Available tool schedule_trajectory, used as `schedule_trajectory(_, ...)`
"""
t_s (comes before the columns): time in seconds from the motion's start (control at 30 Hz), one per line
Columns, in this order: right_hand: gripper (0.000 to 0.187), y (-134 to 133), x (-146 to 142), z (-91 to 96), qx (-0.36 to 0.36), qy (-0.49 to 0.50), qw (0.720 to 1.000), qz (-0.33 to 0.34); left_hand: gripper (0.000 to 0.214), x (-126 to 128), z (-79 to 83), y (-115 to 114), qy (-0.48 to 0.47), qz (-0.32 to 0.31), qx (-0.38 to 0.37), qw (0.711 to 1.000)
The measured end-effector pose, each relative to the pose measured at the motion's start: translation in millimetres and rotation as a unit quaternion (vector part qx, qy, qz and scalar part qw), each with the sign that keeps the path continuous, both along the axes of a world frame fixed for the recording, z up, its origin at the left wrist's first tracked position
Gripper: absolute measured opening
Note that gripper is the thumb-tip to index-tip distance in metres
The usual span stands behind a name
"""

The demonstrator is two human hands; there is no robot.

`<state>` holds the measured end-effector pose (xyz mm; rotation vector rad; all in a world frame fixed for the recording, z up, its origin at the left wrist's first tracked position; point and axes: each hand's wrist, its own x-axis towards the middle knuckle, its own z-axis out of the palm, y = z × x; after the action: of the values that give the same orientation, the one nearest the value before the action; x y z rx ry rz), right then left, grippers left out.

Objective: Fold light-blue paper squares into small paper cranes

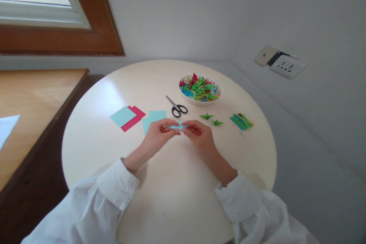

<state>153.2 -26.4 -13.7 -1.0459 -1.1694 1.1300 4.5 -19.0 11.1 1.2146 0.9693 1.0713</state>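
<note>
Left hand [159, 132] and right hand [199, 132] pinch a small light-blue folded paper [178, 126] between their fingertips, above the round table [171, 198]; scissors [177, 107], a bowl of paper cranes [199, 89] and 2 green cranes [212, 119] lie beyond

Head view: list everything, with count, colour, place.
table: 1, cream, centre
bowl: 1, white, far side, full of mixed-colour paper folds
scissors: 1, black-handled, left of bowl
paper sheets: 3, two light blue and one pink, left of scissors
loose folded shapes: 2, green, right of scissors
paper strips: pile, mixed colours, right edge
wall socket: 1, white, right wall
window: 1, brown-framed, top left
held paper: 1, light blue, centre
left hand, right hand: fingers pinch held paper
</note>
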Motion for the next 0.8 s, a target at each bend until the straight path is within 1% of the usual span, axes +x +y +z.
schedule_trajectory(0.2,0.011,-0.7,-1.2,2.2,0.024,-0.017,1.0,-0.008,0.022,0.5,-0.6,0.3,0.027,-0.005,0.004,1.0)
schedule_trajectory(0.37,0.008,-1.4,-2.3,3.4,0.028,-0.032,0.999,-0.011,0.017,0.2,-0.9,-1.5,0.044,-0.001,0.014,0.999)
schedule_trajectory(0.63,0.012,-2.8,-4.3,3.9,0.024,-0.075,0.997,-0.01,0.012,2.9,-4.3,-4.0,0.068,0.029,0.027,0.997)
schedule_trajectory(0.8,0.011,-3.1,-6.3,4.0,0.018,-0.088,0.996,-0.028,0.017,4.8,-5.8,-5.9,0.063,0.053,0.028,0.996)
